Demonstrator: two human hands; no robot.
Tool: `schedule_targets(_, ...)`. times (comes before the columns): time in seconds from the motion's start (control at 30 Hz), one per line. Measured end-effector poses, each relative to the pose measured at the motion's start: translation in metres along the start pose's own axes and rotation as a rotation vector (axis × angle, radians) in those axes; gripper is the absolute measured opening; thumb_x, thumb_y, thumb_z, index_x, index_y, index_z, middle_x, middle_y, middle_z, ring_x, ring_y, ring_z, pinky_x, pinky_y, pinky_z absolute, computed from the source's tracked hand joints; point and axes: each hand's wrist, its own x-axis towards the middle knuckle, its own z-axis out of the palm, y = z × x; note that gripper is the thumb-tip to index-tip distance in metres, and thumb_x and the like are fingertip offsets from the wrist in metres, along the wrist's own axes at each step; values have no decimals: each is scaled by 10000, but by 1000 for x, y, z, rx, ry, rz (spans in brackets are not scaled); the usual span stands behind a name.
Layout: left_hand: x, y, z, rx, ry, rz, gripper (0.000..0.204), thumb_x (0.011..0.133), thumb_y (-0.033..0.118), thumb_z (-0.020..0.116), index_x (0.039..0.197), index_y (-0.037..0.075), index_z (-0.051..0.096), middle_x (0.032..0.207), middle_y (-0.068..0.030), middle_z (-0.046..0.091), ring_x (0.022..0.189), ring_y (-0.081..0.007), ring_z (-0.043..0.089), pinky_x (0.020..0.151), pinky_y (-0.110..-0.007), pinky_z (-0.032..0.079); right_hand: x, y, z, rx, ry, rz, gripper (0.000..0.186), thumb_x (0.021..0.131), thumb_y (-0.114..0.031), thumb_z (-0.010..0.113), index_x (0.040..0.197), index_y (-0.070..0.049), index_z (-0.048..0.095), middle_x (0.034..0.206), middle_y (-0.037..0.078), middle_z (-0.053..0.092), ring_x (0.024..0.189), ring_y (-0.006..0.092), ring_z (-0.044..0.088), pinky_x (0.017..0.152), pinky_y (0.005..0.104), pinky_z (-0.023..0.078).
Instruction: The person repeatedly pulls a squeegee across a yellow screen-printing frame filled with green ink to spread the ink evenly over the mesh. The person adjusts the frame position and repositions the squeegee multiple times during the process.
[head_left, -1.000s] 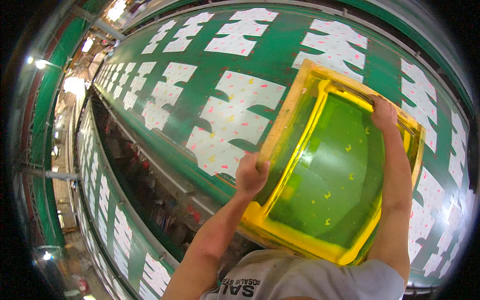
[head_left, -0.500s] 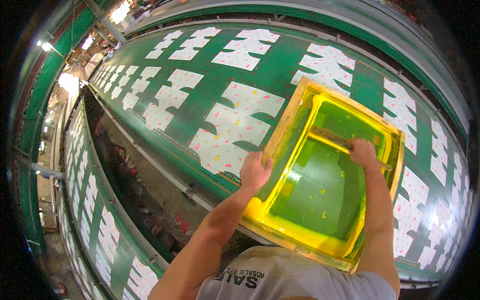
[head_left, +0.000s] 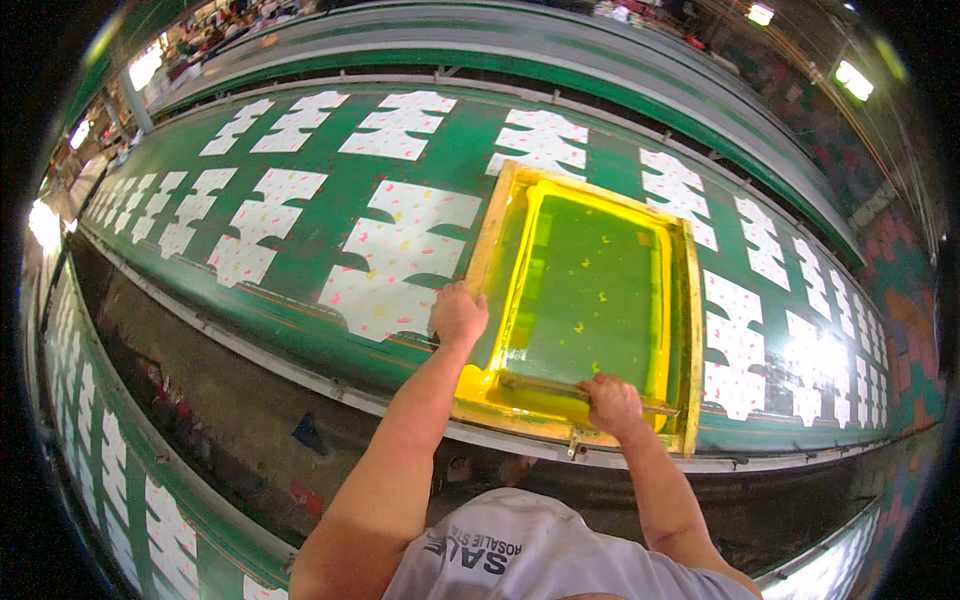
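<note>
A screen printing frame (head_left: 690, 350) with wooden sides lies flat on the long green table (head_left: 300, 325). Its mesh (head_left: 590, 285) is green with small yellow motifs, and yellow ink (head_left: 512, 300) lines the inner border. My left hand (head_left: 460, 315) is closed over the frame's left side. With my right hand (head_left: 612, 405) I grip a squeegee (head_left: 545, 386), whose long bar lies crosswise at the near end of the mesh, by the pooled ink. Beside the frame lies a white cut fabric panel (head_left: 405, 255) with small pink and yellow prints.
More printed fabric panels (head_left: 735, 345) lie in rows along the table on both sides. A second table with panels (head_left: 172, 530) runs at the lower left, across a dark aisle (head_left: 250, 400). Another long green-edged table (head_left: 500, 65) stands behind. A metal rail (head_left: 760, 462) borders the near edge.
My right hand has drawn the squeegee from the far part of the mesh to its near end. My left hand stays on the frame's left side. The head view has shifted.
</note>
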Motion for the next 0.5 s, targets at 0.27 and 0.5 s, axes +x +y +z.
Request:
schedule_targets(0.27, -9, 10, 4, 46, 18, -21, 472, 1020, 393, 757, 1283, 11, 668, 1280, -225, 712, 1232, -435, 696, 999, -579, 602, -57, -17, 19, 77, 104, -96, 606, 922, -586, 797, 1297, -110, 786, 1255, 178, 730, 1236, 389, 692, 1071, 527, 557)
schedule_targets(0.5, -12, 32, -4, 207, -38, -211, 605, 1022, 568, 730, 1256, 10, 729, 1286, -230, 747, 1213, -431, 730, 1006, -571, 615, -85, 24, 31, 353, 189, -260, 603, 956, -555, 798, 1338, -89, 776, 1323, 202, 747, 1257, 428, 685, 1112, 547, 530)
